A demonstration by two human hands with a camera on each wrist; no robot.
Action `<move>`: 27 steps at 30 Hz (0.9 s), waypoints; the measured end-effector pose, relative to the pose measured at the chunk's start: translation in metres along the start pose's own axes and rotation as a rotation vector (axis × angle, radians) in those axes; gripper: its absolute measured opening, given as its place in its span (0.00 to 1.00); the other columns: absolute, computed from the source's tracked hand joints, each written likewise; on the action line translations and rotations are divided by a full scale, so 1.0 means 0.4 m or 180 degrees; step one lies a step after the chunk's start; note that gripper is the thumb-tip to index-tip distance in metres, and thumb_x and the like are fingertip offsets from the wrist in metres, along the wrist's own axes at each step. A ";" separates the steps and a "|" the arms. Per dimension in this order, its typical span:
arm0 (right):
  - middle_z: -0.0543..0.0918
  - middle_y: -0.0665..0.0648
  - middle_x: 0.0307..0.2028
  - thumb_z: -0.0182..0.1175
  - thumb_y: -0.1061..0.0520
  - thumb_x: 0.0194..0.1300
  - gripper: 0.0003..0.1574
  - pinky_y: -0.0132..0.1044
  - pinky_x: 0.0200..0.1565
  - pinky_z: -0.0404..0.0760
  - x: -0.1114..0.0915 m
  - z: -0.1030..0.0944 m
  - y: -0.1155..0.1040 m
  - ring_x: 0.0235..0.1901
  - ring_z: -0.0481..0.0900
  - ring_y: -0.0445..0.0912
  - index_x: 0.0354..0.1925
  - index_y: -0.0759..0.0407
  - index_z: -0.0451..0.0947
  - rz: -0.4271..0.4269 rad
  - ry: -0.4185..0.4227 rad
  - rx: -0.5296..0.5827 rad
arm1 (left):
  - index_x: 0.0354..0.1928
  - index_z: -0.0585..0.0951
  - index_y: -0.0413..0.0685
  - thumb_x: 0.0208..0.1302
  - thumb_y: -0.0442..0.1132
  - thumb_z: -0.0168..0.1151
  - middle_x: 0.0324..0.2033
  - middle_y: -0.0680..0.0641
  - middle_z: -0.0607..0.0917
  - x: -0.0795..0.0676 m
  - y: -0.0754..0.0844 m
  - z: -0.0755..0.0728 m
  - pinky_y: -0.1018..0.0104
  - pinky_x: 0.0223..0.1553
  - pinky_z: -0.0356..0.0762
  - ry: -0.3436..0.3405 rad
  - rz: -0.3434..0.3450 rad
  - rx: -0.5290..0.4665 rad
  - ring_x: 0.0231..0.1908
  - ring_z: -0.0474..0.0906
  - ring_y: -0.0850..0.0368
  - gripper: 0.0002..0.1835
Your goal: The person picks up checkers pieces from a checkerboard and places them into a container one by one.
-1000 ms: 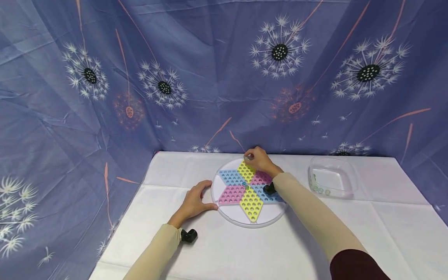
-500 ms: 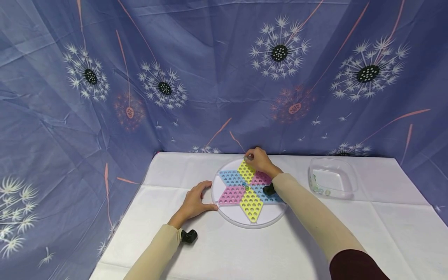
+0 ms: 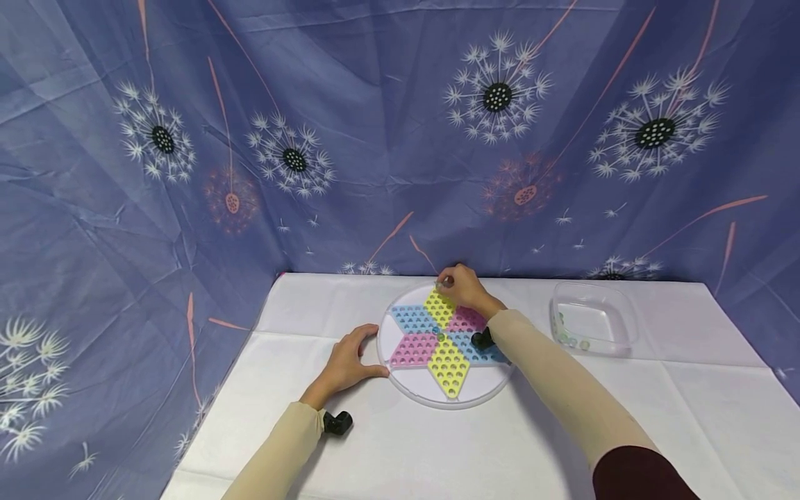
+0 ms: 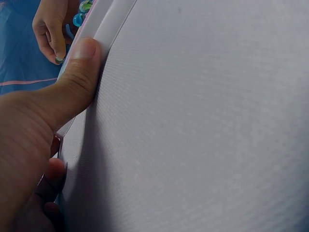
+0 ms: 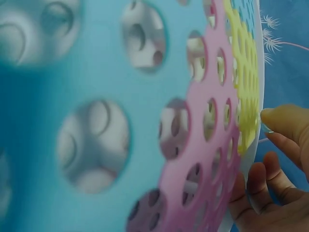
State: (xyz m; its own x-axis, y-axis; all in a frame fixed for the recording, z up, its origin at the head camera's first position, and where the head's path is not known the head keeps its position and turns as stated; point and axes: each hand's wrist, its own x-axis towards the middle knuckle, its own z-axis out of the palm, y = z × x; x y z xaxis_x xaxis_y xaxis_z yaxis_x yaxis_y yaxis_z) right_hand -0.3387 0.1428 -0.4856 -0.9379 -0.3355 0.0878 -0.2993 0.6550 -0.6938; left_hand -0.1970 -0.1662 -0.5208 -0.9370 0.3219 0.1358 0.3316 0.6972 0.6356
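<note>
A round white Chinese checkers board, with a yellow, pink and blue star full of holes, lies on the table. My right hand is over the far yellow point and pinches a small glass marble between thumb and forefinger; in the right wrist view the fingertips mostly cover it. At the board's left edge my left hand rests with thumb and fingers spread against the rim. The left wrist view has its thumb lying along that rim. Two marbles, one blue and one green, sit at the star's centre.
To the right of the board stands a clear plastic container with several marbles in its near-left part. A white cloth covers the table. Behind and to the left hangs a blue dandelion-print curtain.
</note>
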 end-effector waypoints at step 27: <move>0.76 0.62 0.43 0.67 0.57 0.70 0.13 0.48 0.43 0.74 -0.021 -0.069 -0.101 0.35 0.72 0.52 0.50 0.60 0.86 -0.0464 0.0132 -0.0039 | 0.71 0.73 0.46 0.43 0.51 0.86 0.36 0.50 0.75 0.004 -0.009 0.004 0.62 0.40 0.65 0.0018 -0.0003 -0.0053 0.34 0.65 0.58 0.51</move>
State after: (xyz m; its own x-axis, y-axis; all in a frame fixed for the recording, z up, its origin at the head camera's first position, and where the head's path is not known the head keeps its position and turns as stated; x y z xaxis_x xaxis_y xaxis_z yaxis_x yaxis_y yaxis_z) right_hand -0.3234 0.1378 -0.4385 -0.8907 -0.3997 0.2166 -0.4347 0.6096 -0.6628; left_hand -0.1997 -0.1672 -0.5242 -0.9380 0.3175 0.1394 0.3288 0.6868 0.6482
